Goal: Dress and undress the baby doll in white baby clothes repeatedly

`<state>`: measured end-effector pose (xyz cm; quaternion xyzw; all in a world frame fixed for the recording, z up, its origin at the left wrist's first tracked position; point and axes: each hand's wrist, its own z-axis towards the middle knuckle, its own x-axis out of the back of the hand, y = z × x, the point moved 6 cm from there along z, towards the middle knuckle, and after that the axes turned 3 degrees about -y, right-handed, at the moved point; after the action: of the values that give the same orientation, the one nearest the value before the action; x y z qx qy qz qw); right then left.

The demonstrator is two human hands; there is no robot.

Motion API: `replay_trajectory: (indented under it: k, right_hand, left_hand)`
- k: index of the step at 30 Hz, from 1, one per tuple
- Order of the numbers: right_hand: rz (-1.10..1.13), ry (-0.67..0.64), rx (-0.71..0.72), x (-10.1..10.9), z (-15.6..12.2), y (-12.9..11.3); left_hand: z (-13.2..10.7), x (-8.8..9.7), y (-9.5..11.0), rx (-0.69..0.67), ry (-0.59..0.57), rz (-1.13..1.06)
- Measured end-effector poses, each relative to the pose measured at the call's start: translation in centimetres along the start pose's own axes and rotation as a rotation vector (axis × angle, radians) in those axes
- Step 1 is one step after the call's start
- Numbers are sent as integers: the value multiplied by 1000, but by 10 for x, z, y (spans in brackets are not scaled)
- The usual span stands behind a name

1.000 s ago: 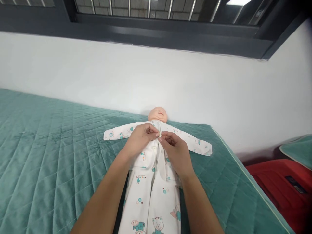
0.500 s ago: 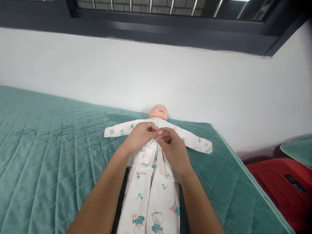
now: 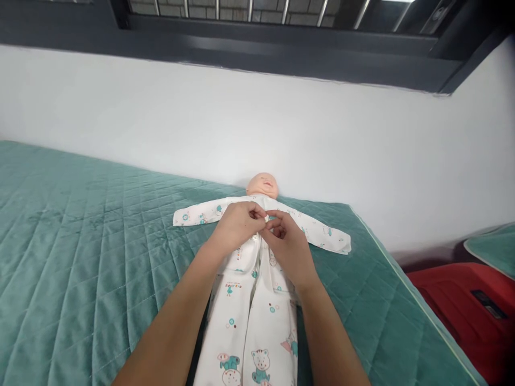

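A baby doll [image 3: 262,185] lies on its back on a teal quilted mattress [image 3: 88,225], dressed in a white printed romper [image 3: 249,316] with its sleeves spread out. My left hand [image 3: 235,225] and my right hand [image 3: 287,244] meet over the doll's chest, just below the collar. Both pinch the romper's front edges together at a small white snap. The fingers of each hand are curled closed on the fabric.
A white wall [image 3: 257,118] runs behind the mattress, under a dark window frame [image 3: 257,48] with bars. To the right, past the mattress edge, stands a red object [image 3: 462,311] and another teal cushion corner [image 3: 491,252].
My hands have stayed at the doll's chest, with the fingers shifting slightly on the snap. The view dropped a little between the earliest frame and now.
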<state>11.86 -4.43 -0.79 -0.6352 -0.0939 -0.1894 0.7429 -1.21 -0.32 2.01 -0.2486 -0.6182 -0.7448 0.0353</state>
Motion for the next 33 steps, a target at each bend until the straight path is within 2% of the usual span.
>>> replay_trajectory:
  k: [9,15,24,28,33]
  right_hand:
    - [28,-6,2,0,1,4]
    - [57,-1,-4,0,2,5]
    - [112,29,16,3,1,4]
    - [48,84,64,6,2,4]
    - [9,104,68,6,4,7]
  left_hand:
    - [4,-3,-12,-22,24,-169]
    - [6,-4,-17,-6,-10,-328]
    - [2,2,-12,58,-52,-256]
    - [3,2,-15,85,-23,-210]
    - [7,3,-16,52,8,-152]
